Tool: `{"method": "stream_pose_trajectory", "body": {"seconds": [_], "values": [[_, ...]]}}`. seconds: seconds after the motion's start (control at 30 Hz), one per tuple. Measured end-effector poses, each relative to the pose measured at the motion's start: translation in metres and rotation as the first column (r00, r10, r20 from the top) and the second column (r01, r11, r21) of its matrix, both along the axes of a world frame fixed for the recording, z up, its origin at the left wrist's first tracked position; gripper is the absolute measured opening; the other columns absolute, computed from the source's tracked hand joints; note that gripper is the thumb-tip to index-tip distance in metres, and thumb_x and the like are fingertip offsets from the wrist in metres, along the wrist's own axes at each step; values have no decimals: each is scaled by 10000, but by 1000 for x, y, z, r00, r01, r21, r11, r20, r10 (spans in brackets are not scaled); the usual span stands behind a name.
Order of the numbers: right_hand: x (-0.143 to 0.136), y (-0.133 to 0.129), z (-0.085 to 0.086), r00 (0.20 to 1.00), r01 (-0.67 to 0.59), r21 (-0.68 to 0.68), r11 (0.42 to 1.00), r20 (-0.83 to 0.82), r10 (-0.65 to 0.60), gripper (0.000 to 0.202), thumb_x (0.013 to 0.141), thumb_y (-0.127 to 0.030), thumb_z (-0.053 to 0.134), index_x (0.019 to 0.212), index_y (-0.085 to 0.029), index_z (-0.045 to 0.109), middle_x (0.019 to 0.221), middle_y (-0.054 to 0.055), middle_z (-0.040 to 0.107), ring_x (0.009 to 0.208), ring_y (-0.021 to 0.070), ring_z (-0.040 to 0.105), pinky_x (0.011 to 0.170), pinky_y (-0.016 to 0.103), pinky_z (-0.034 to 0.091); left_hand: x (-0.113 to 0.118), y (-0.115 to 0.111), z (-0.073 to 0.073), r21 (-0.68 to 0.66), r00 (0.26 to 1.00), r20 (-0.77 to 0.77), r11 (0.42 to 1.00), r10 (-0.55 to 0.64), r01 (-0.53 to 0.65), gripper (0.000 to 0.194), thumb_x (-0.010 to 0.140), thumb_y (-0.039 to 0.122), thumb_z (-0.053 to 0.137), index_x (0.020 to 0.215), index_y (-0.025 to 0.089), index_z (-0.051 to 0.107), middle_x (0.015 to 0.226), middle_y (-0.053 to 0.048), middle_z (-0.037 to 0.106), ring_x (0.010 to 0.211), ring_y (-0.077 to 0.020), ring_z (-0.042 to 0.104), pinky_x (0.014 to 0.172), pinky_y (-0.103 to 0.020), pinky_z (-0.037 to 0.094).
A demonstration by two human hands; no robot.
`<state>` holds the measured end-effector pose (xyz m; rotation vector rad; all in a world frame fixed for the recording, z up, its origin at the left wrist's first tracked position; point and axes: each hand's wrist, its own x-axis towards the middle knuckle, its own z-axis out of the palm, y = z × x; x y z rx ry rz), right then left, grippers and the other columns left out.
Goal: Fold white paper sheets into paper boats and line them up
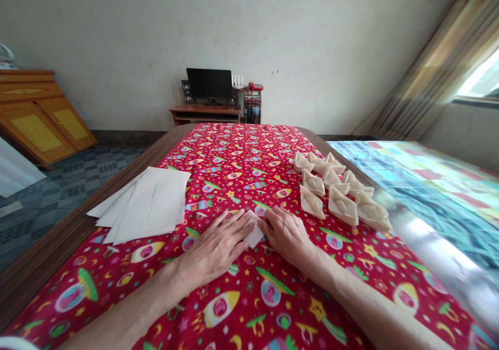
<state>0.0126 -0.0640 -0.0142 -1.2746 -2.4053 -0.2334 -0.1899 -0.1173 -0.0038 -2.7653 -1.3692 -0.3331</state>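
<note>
On the red patterned cloth in front of me lies a small piece of folded white paper [254, 230], shaped like a diamond. The outstretched fingers of my left hand [222, 241] lie over its left side, with the thumb at its lower edge, holding it. My right hand [286, 233] is curled, its thumb and fingers closed at the paper's right edge; those fingertips are partly hidden. To the left lies a fanned stack of flat paper sheets [152, 204]. Several folded paper boats [343, 204] stand grouped on the right.
A red cloth [234, 168] printed with rockets and stars covers the wooden table [128, 194]. Beyond its far end stand a monitor [209, 83] and a red telephone [255, 86]. A bed [421, 183] is at the right, a wooden cabinet [42, 116] at the left.
</note>
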Motion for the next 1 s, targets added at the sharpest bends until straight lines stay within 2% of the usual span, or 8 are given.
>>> {"method": "stream_pose_trajectory", "body": {"seconds": [0.43,0.63,0.73,0.83,1.0], "values": [[0,-1,4,1000,4,-48,999,0,-4,240,928,-338,439,805,-189,581,742,21,614,637,130,534,561,258,261,-1,1,-2,0,1000,5,1000,12,-12,438,979,337,307,1413,277,307,1489,3,316,1392,-184,230,1133,-414,235],[2,-2,14,1000,-3,-130,992,-4,2,114,903,-230,490,838,-191,575,770,10,595,687,129,514,576,247,293,-1,2,-2,-16,1000,-10,1000,24,-24,425,977,347,314,1399,296,333,1483,19,327,1388,-188,242,1131,-418,235],[2,-7,21,989,-107,-100,989,94,116,112,908,-195,488,856,-204,587,843,23,587,760,149,511,585,257,307,-1,3,-2,-17,1000,-16,1000,15,-16,435,981,352,297,1412,299,303,1487,27,319,1388,-186,241,1131,-415,230],[4,-13,25,942,-251,-102,963,205,268,135,922,-176,463,900,-199,594,921,43,577,828,167,502,636,265,348,-2,3,-3,-7,1000,-25,1000,10,-10,447,980,354,294,1423,293,282,1492,19,310,1390,-189,237,1131,-403,225],[9,-15,25,906,-297,-116,948,277,319,198,946,-153,387,929,-163,583,947,66,558,831,175,499,666,279,397,-8,0,0,12,999,-45,1000,25,-25,432,975,355,317,1401,288,337,1445,28,397,1375,-178,273,1128,-382,234]]}}
